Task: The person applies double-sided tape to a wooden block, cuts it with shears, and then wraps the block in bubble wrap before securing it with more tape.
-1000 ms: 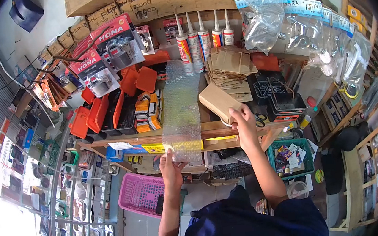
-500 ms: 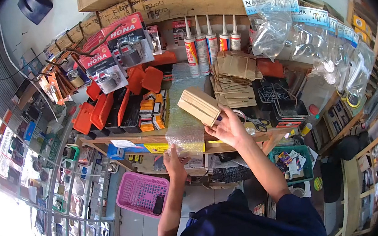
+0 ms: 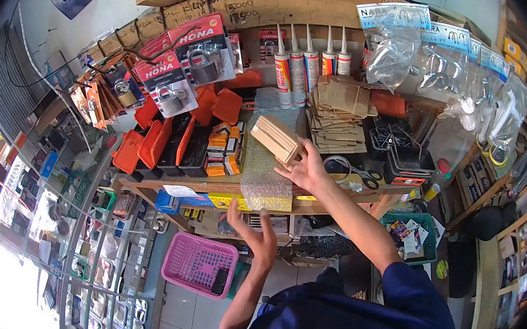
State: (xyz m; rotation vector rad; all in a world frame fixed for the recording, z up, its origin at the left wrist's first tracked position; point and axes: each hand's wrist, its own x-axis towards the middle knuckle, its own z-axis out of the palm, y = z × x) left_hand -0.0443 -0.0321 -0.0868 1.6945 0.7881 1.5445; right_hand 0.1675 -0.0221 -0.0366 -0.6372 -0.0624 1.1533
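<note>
A small brown cardboard box (image 3: pixel 275 139) is tilted above the bench, gripped at its lower right end by my right hand (image 3: pixel 306 169). Under it a strip of bubble wrap (image 3: pixel 267 186) runs across the bench and hangs over the front edge. My left hand (image 3: pixel 255 236) is in the air just below the hanging end of the wrap, fingers spread, holding nothing. Right of the box lies a stack of flattened brown cardboard pieces (image 3: pixel 336 121). Scissors (image 3: pixel 368 178) rest near the bench edge, close to my right wrist.
Orange-lidded black bins (image 3: pixel 158 140) and small orange boxes (image 3: pixel 223 149) stand left. Sealant tubes (image 3: pixel 297 64) line the back. Packaged padlocks (image 3: pixel 204 67) and bagged goods (image 3: pixel 393 54) hang overhead. A pink basket (image 3: pixel 185 243) and a green basket (image 3: pixel 435 236) sit below the bench.
My left hand has let go of the bubble wrap's near end and opened below it. The box in my right hand has turned slightly more upright. The view has shifted a little.
</note>
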